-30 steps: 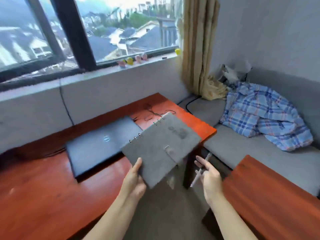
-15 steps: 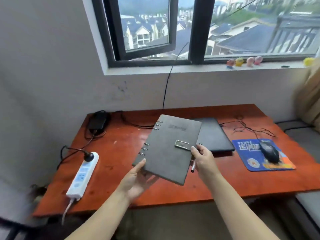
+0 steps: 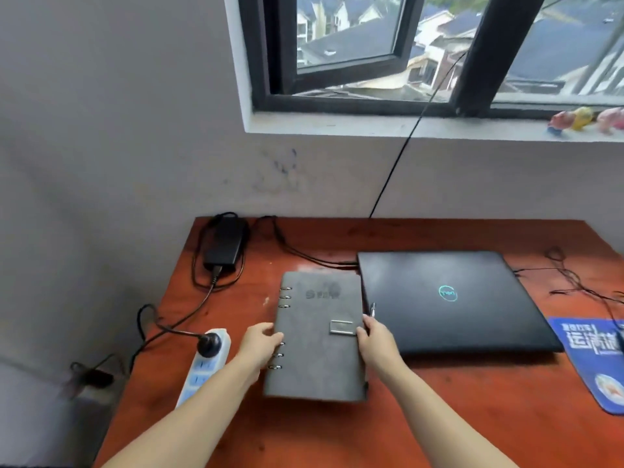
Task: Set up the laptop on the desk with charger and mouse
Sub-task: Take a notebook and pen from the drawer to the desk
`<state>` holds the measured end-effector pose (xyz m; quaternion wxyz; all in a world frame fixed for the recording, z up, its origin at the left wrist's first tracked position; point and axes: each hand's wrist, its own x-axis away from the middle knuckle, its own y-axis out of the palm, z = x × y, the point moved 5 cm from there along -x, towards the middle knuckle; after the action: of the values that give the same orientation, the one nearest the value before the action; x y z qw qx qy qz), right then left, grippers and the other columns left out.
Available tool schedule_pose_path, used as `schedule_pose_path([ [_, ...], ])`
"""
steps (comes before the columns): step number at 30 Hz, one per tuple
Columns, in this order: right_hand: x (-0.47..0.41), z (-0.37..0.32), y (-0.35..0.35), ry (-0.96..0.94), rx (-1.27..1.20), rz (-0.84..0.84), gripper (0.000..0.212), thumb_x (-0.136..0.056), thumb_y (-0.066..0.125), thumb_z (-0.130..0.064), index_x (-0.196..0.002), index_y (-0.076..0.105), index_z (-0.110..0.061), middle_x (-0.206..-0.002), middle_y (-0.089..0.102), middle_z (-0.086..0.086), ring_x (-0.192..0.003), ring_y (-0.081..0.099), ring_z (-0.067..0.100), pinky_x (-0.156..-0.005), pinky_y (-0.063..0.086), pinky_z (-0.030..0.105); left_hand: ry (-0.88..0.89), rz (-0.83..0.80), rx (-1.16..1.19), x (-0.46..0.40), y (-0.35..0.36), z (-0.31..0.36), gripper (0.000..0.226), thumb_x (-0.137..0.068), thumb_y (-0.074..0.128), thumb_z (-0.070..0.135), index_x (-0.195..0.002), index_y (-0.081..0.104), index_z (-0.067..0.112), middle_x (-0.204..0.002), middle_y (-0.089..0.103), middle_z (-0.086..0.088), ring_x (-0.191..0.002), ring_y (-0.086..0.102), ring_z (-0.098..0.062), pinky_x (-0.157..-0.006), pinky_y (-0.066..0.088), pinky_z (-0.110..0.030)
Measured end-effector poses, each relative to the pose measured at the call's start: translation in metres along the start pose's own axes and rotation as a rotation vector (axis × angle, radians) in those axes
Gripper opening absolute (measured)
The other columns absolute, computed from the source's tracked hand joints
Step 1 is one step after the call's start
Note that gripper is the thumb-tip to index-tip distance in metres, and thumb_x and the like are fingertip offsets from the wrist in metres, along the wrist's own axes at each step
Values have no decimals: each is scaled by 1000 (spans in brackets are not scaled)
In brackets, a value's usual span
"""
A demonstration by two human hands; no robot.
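A closed black laptop (image 3: 452, 298) lies on the red-brown desk (image 3: 472, 417). Its charger brick (image 3: 224, 243) sits at the back left corner, with one cable running to the laptop and another to a white power strip (image 3: 204, 369) at the left edge. A grey ring-bound notebook (image 3: 317, 339) lies flat just left of the laptop. My left hand (image 3: 260, 342) holds its ringed left edge. My right hand (image 3: 374, 336) grips its right edge by the metal clasp and also holds a pen (image 3: 372, 309). The mouse is out of view.
A blue mouse pad (image 3: 591, 352) lies at the right edge, partly cut off. Thin dark cables (image 3: 570, 282) trail behind it. A black wire (image 3: 405, 143) hangs from the window down to the desk. Small toy figures (image 3: 580, 118) stand on the sill.
The notebook has come down from mid-air and now lies flat on the desk beside the laptop, both hands still on it. My view has swung left and closer to the desk.
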<state>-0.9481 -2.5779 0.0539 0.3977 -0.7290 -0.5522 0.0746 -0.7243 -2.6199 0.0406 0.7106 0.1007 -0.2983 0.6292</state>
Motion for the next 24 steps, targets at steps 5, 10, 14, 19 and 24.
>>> schedule_pose_path([
  [5,-27,-6,23,-12,188,-30,20,-93,41,-11,-106,55,-3,-110,57,22,-101,54,37,-83,41,35,-23,111,-68,-30,-8,-8,16,-81,63,2,-86,63,17,-58,64,6,-56,58,-17,-51,45,-24],
  [10,-43,-2,25,-16,354,-45,18,-94,39,-13,-102,50,-3,-109,50,20,-96,54,40,-79,43,38,16,162,-313,-38,-1,-8,15,-77,68,16,-91,71,12,-71,64,0,-73,59,-21,-66,39,-29],
  [14,-46,-6,24,19,504,-76,18,-90,39,-8,-105,49,-6,-112,48,15,-98,55,36,-74,44,36,80,162,-426,-43,0,-6,23,-79,68,19,-101,70,12,-87,58,-8,-88,59,-29,-75,43,-31],
  [19,-45,-35,8,-153,644,34,42,-84,41,-3,-125,41,-10,-115,47,12,-94,56,35,-62,38,35,78,103,-408,-44,2,-7,51,-83,65,17,-132,51,16,-92,51,-6,-96,57,-28,-82,42,-30],
  [24,-45,-80,61,-343,613,-156,53,-93,35,-13,-145,23,-16,-129,48,17,-105,57,38,-80,45,40,80,78,-416,-45,2,-5,54,-84,64,19,-135,48,19,-89,50,-4,-93,57,-28,-82,43,-30],
])
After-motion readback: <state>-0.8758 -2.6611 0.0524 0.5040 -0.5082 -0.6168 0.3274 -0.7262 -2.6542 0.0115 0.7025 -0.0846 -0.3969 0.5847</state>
